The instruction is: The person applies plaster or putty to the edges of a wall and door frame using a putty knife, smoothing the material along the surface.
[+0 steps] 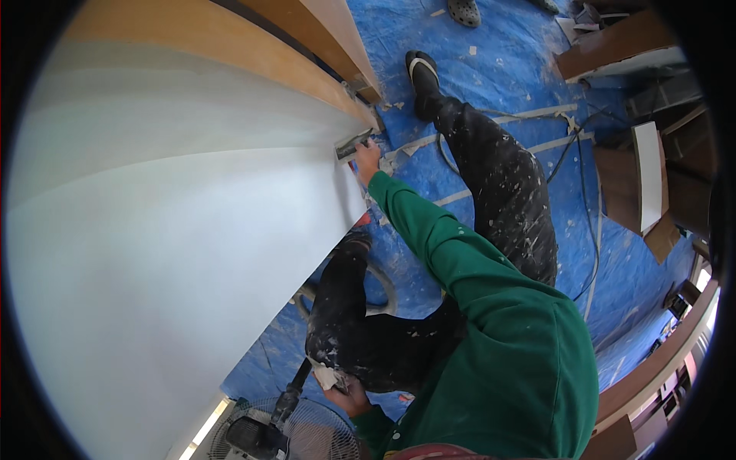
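My right hand [368,159] is closed on a flat trowel [351,146], pressed to the far lower corner of the smooth white wall [184,230]. The blade lies close to the wooden trim [253,54] there. My right arm, in a green sleeve, stretches forward to it. Low in the view, my left hand [351,397] is closed around a flat piece carrying whitish paste [328,376], beside my paint-spattered knee. Its exact kind is partly hidden by the hand and leg.
A blue sheet [491,61] with tape strips and scraps covers the floor. A hose [387,287] curls near my legs; a dark cable [594,238] runs at right. A fan [307,429] stands at bottom left. Boards and cardboard [625,180] are piled at right. A clog shoe [464,11] shows at top.
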A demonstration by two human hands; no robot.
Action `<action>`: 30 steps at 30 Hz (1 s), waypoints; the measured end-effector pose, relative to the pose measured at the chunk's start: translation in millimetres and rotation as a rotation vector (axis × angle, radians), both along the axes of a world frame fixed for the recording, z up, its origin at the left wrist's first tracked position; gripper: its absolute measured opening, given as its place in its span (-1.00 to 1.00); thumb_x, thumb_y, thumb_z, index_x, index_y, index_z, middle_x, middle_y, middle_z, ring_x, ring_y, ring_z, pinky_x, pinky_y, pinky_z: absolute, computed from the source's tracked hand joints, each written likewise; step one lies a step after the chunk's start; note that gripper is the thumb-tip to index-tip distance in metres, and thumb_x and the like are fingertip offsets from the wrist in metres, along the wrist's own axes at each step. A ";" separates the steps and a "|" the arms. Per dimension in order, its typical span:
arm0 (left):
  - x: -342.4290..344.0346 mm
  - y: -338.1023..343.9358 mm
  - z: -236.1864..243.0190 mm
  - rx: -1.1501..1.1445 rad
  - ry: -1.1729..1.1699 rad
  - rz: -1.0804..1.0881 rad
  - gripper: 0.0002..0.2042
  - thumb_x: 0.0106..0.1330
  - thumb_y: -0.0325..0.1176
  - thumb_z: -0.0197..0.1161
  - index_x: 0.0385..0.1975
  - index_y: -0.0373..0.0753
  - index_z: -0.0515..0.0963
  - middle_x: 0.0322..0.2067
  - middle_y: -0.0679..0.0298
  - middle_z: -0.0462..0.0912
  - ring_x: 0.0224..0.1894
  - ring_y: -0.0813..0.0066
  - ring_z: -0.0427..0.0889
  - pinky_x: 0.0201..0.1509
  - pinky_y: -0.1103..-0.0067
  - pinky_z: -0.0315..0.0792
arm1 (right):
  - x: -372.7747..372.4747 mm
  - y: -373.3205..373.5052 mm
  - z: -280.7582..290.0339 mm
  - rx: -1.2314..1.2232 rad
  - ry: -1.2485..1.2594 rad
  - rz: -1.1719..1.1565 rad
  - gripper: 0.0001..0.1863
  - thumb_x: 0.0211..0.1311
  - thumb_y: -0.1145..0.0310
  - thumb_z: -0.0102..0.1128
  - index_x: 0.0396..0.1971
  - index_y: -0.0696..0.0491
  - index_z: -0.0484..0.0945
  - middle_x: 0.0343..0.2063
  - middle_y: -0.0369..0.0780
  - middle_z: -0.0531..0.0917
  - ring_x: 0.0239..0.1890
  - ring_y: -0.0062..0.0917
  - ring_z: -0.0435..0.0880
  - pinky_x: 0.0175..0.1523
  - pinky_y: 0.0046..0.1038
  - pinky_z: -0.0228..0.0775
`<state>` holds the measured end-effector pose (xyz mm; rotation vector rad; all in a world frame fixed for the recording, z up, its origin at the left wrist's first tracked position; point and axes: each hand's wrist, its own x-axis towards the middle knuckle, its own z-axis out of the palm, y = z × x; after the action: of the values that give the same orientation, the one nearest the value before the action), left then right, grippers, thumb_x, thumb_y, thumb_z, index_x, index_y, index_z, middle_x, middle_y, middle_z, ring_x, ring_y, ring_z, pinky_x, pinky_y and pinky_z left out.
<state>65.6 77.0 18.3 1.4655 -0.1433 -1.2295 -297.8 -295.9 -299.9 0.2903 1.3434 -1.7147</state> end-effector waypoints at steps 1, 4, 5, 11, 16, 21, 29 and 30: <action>-5.7 -14.5 3.3 -0.007 -0.042 -0.061 -0.61 0.53 -0.17 -0.05 0.25 -0.16 0.38 0.00 0.23 0.64 -0.07 0.44 0.69 -0.30 0.59 0.61 | -4.9 -6.4 -11.5 0.031 0.066 -0.039 -0.62 0.22 0.51 0.11 0.04 0.30 0.48 -0.04 -0.08 0.62 -0.01 -0.37 0.57 0.09 -0.43 0.37; -4.2 -47.1 -0.7 -0.033 -0.037 -0.139 -0.62 0.53 -0.18 -0.07 0.25 -0.18 0.38 0.02 0.23 0.62 -0.06 0.47 0.68 -0.30 0.62 0.60 | -19.5 -27.0 -32.6 0.048 0.162 -0.164 -0.63 0.20 0.52 0.12 0.01 0.31 0.49 -0.06 -0.09 0.63 -0.04 -0.37 0.57 0.10 -0.43 0.35; -4.4 -48.3 -2.5 -0.043 -0.070 -0.151 -0.62 0.52 -0.21 -0.05 0.25 -0.21 0.38 0.03 0.22 0.61 -0.05 0.46 0.67 -0.26 0.62 0.59 | -19.8 -27.0 -28.0 0.001 0.127 -0.197 -0.67 0.20 0.53 0.12 -0.02 0.28 0.51 -0.11 -0.12 0.65 -0.10 -0.41 0.59 0.04 -0.43 0.39; -70.8 -44.3 21.7 -0.242 -1.393 -0.755 -0.53 0.34 -0.51 0.09 0.26 -0.44 0.30 0.10 0.00 0.52 0.11 0.29 0.54 0.16 0.49 0.42 | -14.3 -17.5 79.1 0.052 0.244 -0.179 -0.67 0.20 0.51 0.11 -0.03 0.27 0.53 -0.16 -0.14 0.66 -0.16 -0.46 0.57 -0.03 -0.42 0.39; -59.6 -40.1 10.1 -0.285 -1.113 -0.699 -0.47 0.26 -0.63 0.09 0.28 -0.48 0.26 0.12 0.03 0.47 0.11 0.31 0.49 0.23 0.47 0.33 | -17.4 -14.2 148.9 -0.008 0.229 -0.153 -0.70 0.21 0.51 0.07 -0.06 0.27 0.54 -0.22 -0.16 0.66 -0.21 -0.50 0.53 -0.07 -0.44 0.37; -34.6 -48.6 -15.8 -0.314 -0.535 -0.496 -0.44 0.27 -0.70 0.06 0.32 -0.42 0.22 0.16 0.12 0.43 0.12 0.38 0.48 0.20 0.53 0.37 | -20.5 -22.6 196.5 -0.147 0.184 -0.211 -0.70 0.22 0.51 0.02 -0.08 0.26 0.53 -0.33 -0.25 0.62 -0.31 -0.59 0.48 -0.19 -0.51 0.33; -14.6 -45.2 -33.8 -0.333 0.126 -0.227 -0.66 0.48 -0.31 0.04 0.16 -0.31 0.42 0.05 0.23 0.58 0.05 0.42 0.57 0.08 0.53 0.48 | -3.5 -12.4 305.9 -0.188 0.196 -0.125 -0.79 0.18 0.52 0.02 -0.21 0.25 0.52 -0.42 -0.25 0.54 -0.34 -0.57 0.41 -0.23 -0.45 0.30; -23.1 -51.4 -27.2 -0.324 0.202 -0.189 -0.65 0.51 -0.17 0.08 0.09 -0.30 0.49 0.00 0.23 0.63 0.02 0.40 0.61 0.05 0.49 0.50 | -4.9 -9.4 305.4 -0.211 0.305 -0.161 -0.78 0.18 0.51 0.02 -0.21 0.26 0.52 -0.40 -0.23 0.55 -0.33 -0.55 0.42 -0.21 -0.45 0.31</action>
<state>42.5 25.6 -8.9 1.0599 -0.3342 -1.4260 -302.6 -305.3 5.5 0.0151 1.3663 -2.0819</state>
